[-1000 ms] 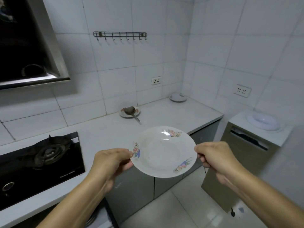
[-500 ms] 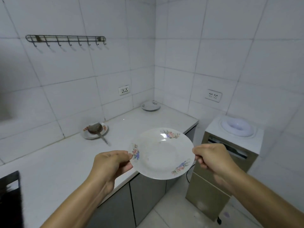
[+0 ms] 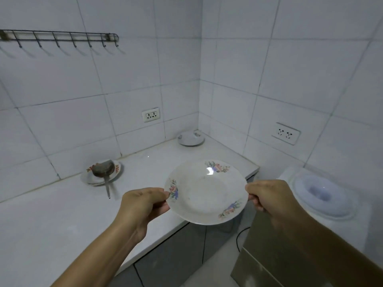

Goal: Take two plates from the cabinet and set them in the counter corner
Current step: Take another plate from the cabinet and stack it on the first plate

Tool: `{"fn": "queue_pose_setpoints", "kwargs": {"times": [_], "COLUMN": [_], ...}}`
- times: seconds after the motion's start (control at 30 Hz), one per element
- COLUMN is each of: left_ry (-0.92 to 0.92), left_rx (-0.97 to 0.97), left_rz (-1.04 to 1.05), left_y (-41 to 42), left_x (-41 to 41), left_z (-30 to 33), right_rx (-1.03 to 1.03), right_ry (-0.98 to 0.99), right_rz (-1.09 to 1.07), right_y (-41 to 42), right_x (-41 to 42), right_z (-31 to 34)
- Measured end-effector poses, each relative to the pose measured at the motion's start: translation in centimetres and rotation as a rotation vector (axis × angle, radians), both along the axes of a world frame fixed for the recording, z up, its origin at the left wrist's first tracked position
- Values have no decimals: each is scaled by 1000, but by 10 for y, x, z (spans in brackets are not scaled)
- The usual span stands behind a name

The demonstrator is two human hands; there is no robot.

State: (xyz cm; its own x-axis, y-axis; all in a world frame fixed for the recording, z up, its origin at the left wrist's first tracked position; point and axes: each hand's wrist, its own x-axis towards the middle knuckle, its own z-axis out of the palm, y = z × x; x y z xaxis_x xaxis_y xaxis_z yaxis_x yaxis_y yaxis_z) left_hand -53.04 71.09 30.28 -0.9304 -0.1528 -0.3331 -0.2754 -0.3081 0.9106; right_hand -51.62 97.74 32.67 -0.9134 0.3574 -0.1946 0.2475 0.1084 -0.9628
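Note:
A white plate with flower prints (image 3: pixel 205 193) hangs level over the front edge of the white counter (image 3: pixel 62 220). My left hand (image 3: pixel 143 204) grips its left rim and my right hand (image 3: pixel 269 197) pinches its right rim. A second white plate (image 3: pixel 190 138) lies in the far counter corner where the two tiled walls meet, well beyond the held plate.
A flowered dish with a dark ladle (image 3: pixel 103 170) rests on the counter by the back wall. A water dispenser base (image 3: pixel 323 195) stands right of the counter end. Wall sockets (image 3: pixel 150 114) and a hook rail (image 3: pixel 60 37) hang on the tiles.
The view has swung right and closer to the corner; the stove and hood have left the frame. Both hands still hold the plate the same way.

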Motion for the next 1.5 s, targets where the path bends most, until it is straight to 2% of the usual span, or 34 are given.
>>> {"fn": "queue_pose_setpoints", "kwargs": {"times": [0.33,0.63,0.8,1.1,1.33,1.5], "left_ry": [-36,-45,-65,-137,-200,-234], "left_rx": [-33,-26,-46,-98,-116,-125], "left_rz": [57,90,59,72,152,196], "left_y": [33,17,9,18,27,37], "left_x": [-98,-223,-288,-403,-505,-572], "left_z": [-16,-38,-48,-75,-116,-147], "right_rx": [0,87,91,143,213,223], "right_ry": [-88,-6,-23,-61,-90,-102], "right_rz": [82,114,108,106,160,120], "right_y": [32,16,10,12,14,17], "right_x": [-121,-240,-303,-424,-541,-616], "right_z": [-14,-34,-50,-90,-139,-175]}}
